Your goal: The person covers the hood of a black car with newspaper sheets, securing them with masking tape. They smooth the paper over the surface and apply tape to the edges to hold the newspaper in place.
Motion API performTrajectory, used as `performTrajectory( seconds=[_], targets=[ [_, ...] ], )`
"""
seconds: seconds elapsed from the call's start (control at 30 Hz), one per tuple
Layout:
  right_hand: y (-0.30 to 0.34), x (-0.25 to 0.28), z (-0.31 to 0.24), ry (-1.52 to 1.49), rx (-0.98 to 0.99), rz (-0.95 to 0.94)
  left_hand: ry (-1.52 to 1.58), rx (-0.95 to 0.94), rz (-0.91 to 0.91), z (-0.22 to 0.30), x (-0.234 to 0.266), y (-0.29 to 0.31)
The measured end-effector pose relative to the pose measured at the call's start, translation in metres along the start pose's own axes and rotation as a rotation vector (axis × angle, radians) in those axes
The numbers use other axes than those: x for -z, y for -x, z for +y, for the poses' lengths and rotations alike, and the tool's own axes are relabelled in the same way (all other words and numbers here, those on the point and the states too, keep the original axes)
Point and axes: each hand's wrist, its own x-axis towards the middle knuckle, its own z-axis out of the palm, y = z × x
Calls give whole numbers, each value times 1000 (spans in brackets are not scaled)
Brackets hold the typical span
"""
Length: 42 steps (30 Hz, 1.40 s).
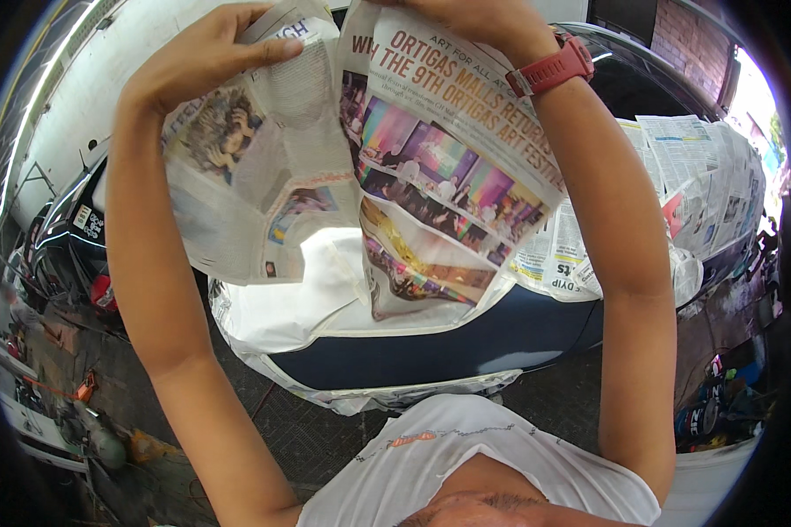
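Observation:
Both my arms are raised, holding a newspaper sheet in front of a car. My left hand pinches its upper left part, thumb across the front. My right hand, with a red watch on the wrist, grips the top edge on the right; its fingertips are partly cut off by the picture's edge. The paper hangs loosely in two creased halves with a dip between them. Behind it, a dark blue car panel shows below white masking paper edged with pale tape.
More newspaper covers the car at the right. Another dark vehicle stands at the left. Tools and loose items, among them an orange-handled thing, lie at lower left. Cans and containers crowd the lower right.

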Motion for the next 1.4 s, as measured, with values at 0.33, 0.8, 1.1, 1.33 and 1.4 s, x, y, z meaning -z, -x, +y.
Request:
performTrajectory(
  seconds=[0.33,0.8,1.1,1.33,1.4],
  targets=[
    [13,-14,3,-63,-283,-316,-479,190,274,-50,14,29],
    [231,74,399,215,-1121,349,-497,929,492,-383,103,363],
    [278,-39,329,714,-1077,489,143,1100,677,-335,154,463],
    [319,-103,319,924,-907,610,546,1000,430,-155,-9,340],
    [312,-103,300,997,-756,730,665,953,476,-123,-48,327]
  ],
)
